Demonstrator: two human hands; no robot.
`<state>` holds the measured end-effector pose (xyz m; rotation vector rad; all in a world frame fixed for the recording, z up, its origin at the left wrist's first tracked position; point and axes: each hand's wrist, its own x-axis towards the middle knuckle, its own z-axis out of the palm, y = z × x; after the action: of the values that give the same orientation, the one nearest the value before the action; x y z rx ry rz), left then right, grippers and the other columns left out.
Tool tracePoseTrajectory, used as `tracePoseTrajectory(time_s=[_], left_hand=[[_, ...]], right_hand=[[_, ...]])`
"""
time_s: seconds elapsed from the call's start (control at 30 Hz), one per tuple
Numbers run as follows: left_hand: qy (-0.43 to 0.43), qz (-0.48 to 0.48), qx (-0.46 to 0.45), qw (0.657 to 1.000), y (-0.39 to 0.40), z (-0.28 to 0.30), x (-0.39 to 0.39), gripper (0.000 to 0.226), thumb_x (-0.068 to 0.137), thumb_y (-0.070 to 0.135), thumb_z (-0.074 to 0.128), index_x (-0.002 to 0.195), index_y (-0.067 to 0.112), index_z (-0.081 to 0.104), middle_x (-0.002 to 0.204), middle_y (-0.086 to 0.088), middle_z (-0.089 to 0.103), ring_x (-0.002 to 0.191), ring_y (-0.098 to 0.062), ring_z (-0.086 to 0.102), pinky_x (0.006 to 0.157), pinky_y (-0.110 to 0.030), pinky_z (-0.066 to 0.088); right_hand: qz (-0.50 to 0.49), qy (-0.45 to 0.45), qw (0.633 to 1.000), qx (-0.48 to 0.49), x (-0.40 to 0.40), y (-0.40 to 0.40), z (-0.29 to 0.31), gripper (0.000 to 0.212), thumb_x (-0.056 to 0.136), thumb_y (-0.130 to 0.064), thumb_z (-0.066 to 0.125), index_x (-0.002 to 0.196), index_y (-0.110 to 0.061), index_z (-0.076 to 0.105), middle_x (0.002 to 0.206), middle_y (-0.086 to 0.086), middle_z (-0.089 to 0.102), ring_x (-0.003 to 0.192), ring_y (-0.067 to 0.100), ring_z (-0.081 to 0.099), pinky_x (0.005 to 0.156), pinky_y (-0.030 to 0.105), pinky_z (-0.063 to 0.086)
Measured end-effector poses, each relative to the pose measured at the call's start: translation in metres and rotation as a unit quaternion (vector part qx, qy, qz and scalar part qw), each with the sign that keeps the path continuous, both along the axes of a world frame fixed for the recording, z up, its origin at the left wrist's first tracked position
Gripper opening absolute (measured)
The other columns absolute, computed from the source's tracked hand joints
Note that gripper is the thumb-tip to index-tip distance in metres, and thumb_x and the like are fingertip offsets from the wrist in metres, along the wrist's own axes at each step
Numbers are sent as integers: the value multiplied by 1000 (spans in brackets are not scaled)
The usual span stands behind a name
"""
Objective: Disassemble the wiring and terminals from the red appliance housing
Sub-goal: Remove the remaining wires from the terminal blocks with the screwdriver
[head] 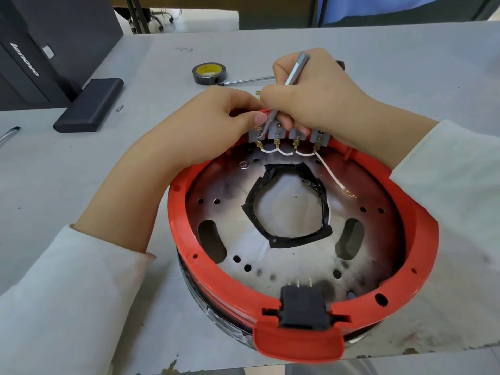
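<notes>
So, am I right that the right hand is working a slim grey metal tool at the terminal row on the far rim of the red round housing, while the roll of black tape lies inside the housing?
Not quite: the head view shows the roll of black tape lying on the grey table beyond the red round housing, not inside it. The rest stands: the right hand works the slim grey metal tool at the terminal row.

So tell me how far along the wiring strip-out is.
Done: one white wire already hangs loose, its terminal lying on the metal plate. In hand: the right hand works a metal tool at the leftmost terminal on the grey terminal block while the left hand steadies it. Left: the short white jumpers.
</notes>
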<state>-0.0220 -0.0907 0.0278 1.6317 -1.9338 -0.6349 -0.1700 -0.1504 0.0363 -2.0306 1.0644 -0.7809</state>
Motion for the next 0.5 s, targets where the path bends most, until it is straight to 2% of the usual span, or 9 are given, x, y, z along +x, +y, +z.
tracePoseTrajectory(time_s=[0.13, 0.23, 0.3, 0.4, 0.5], left_hand=[[-7, 6, -7, 1000, -2, 0, 2, 23, 96, 30, 51, 114, 34, 66, 103, 19, 67, 97, 4, 59, 85, -8, 39], [-6, 10, -11, 1000, -3, 0, 2, 23, 95, 30, 52, 113, 35, 66, 99, 23, 66, 91, 12, 57, 78, 1, 37], [-7, 9, -12, 1000, -3, 0, 3, 22, 95, 30, 53, 112, 36, 66, 97, 26, 65, 90, 14, 56, 76, 2, 36], [-5, 6, -10, 1000, -3, -1, 4, 21, 95, 30, 53, 110, 38, 66, 97, 27, 66, 93, 12, 57, 80, -2, 37], [-2, 15, -5, 1000, -4, -2, 5, 21, 94, 32, 54, 111, 38, 66, 98, 27, 66, 92, 15, 57, 77, 1, 37]], right_hand=[[5, -1, 1000, 9, 0, -1, 0, 32, 79, -8, 51, 53, -17, 36, 37, -1, 50, 27, 12, 37, 35, 14, 29], [8, -1, 1000, 9, -1, -2, 0, 31, 78, -7, 50, 52, -17, 36, 38, 0, 50, 28, 12, 37, 36, 15, 30], [11, -3, 1000, 7, -1, -2, 0, 31, 78, -7, 50, 52, -17, 37, 38, 0, 50, 28, 13, 36, 35, 16, 30], [11, -13, 1000, -7, -1, -1, -2, 31, 79, -8, 50, 53, -17, 36, 37, -1, 49, 28, 14, 36, 34, 17, 29], [0, -57, 998, -7, -1, -2, -3, 31, 79, -6, 50, 54, -16, 34, 34, -1, 46, 27, 14, 34, 33, 16, 27]])
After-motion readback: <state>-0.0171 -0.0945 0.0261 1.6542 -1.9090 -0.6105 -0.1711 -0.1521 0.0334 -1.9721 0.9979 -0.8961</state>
